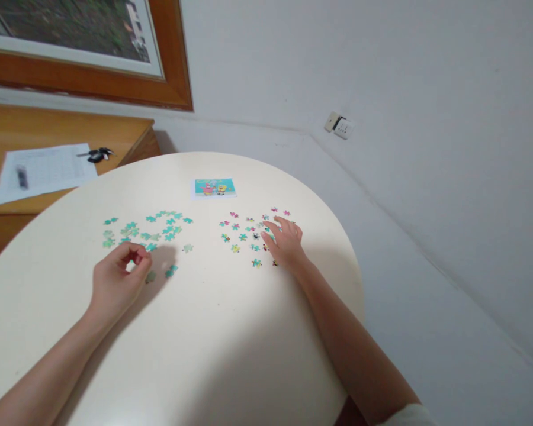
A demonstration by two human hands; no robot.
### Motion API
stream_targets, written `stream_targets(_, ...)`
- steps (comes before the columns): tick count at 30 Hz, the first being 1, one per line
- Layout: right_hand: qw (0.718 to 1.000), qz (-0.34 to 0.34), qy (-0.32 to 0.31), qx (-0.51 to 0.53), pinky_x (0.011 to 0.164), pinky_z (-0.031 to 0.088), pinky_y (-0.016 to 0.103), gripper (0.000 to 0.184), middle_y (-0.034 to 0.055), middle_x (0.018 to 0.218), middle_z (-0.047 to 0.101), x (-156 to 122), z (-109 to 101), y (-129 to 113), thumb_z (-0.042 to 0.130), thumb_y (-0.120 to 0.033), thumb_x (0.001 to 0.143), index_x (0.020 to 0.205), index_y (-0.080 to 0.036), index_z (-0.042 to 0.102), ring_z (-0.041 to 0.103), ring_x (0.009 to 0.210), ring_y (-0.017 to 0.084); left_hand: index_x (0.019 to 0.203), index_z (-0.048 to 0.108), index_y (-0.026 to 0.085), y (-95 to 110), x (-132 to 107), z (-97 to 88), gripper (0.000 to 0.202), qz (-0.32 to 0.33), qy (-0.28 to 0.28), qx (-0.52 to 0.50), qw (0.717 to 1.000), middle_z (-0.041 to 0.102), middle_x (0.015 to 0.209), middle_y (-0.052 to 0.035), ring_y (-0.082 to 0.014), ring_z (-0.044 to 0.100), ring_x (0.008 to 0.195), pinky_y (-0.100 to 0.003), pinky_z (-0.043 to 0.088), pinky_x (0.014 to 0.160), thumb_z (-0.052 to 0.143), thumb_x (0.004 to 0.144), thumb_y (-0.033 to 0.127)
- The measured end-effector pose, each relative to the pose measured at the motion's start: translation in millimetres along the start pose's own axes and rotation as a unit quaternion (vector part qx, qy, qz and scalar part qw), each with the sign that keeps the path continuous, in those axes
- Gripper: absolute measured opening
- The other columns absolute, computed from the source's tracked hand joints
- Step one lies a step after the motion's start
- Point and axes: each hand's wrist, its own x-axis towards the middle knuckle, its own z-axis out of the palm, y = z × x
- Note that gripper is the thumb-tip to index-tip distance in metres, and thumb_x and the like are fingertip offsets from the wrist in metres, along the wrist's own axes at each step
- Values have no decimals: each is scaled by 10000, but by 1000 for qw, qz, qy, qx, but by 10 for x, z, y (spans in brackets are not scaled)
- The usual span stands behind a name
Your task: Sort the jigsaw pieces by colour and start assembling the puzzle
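Observation:
A round cream table (pixel 204 343) carries two scatters of small jigsaw pieces. The teal pieces (pixel 160 228) lie to the left, the multicoloured pieces (pixel 244 234) to the right. My left hand (pixel 115 278) hovers just below the teal group with thumb and fingers curled into a pinch; whatever is in it is too small to name. My right hand (pixel 286 239) lies on the multicoloured group, fingers stretched toward the pieces. A small cartoon reference picture (pixel 214 187) lies at the far side of the table.
A wooden desk (pixel 48 127) stands at the back left, carrying a printed sheet (pixel 42 171) and a dark bunch of keys (pixel 96 155). A framed picture (pixel 93 53) hangs above it. White walls meet at the right, with a wall socket (pixel 340 125).

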Motion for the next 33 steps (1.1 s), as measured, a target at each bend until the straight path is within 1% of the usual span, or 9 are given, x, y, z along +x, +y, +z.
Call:
stream_targets(5, 1000, 6, -17, -5, 1039, 262, 471, 309, 107, 1324, 539, -14, 56, 29, 470, -401, 920, 1140, -273, 646, 455, 1225, 257, 587, 509, 202, 15, -3, -6, 117, -3, -4, 0, 1000, 490, 535, 37, -111, 450, 519, -229, 371, 493, 531, 570, 316)
stream_targets(9, 1000, 9, 0, 10, 1036, 278, 469, 306, 108, 1305, 551, -11, 89, 42, 475, -378, 918, 1153, -262, 634, 468, 1209, 256, 592, 513, 202, 13, -4, -1, 119, -7, -8, -6, 1000, 483, 521, 41, -109, 449, 511, -227, 370, 489, 531, 573, 318)
stream_targets(13, 999, 21, 17, 33, 1037, 277, 456, 333, 105, 1273, 569, 7, 85, 59, 441, -375, 928, 1188, -248, 606, 482, 1176, 244, 591, 506, 203, -3, -4, 8, 119, -12, -6, 1, 1000, 480, 516, 45, -106, 444, 509, -222, 362, 485, 521, 577, 319)
stream_targets(15, 998, 33, 17, 41, 1034, 280, 452, 371, 112, 1278, 563, 18, 55, 59, 422, -377, 932, 1241, -236, 571, 480, 1179, 249, 591, 508, 200, -12, -4, 7, 117, -13, -5, 3, 1000, 480, 517, 47, -104, 443, 510, -222, 364, 492, 520, 574, 315)
stream_targets(17, 998, 41, 21, 45, 1028, 290, 449, 425, 124, 1296, 548, 28, 12, 51, 403, -374, 936, 1321, -227, 504, 465, 1202, 259, 593, 512, 197, -20, -5, 5, 114, -10, -7, 0, 1000, 479, 519, 48, -102, 444, 513, -225, 370, 505, 522, 573, 309)
stream_targets(20, 998, 43, 40, 36, 1025, 300, 436, 463, 122, 1317, 525, 32, -40, 34, 372, -362, 943, 1387, -243, 431, 443, 1235, 260, 599, 513, 199, -36, -8, 1, 107, -6, -7, 0, 1000, 485, 526, 42, -107, 445, 518, -227, 366, 499, 517, 581, 305)
stream_targets(23, 998, 38, 45, 16, 1021, 301, 426, 428, 106, 1320, 514, 21, -42, 28, 378, -360, 942, 1349, -274, 480, 447, 1231, 257, 606, 507, 210, -49, -11, 4, 87, 2, -9, 4, 1000, 483, 527, 35, -115, 444, 516, -229, 352, 481, 509, 598, 297)
stream_targets(27, 998, 27, 48, 15, 1011, 296, 423, 375, 92, 1300, 523, 8, 6, 53, 377, -363, 943, 1265, -299, 558, 449, 1214, 244, 600, 505, 210, -55, -11, 8, 81, 14, -7, 8, 1000, 479, 523, 32, -120, 449, 511, -239, 366, 499, 501, 602, 291)
stream_targets(33, 998, 17, 38, 39, 1007, 302, 441, 387, 102, 1290, 530, 15, 47, 111, 390, -373, 935, 1271, -283, 558, 454, 1202, 251, 604, 507, 209, -79, -10, 14, 84, 11, -7, 11, 1000, 485, 524, 36, -121, 460, 520, -240, 371, 520, 491, 619, 290)
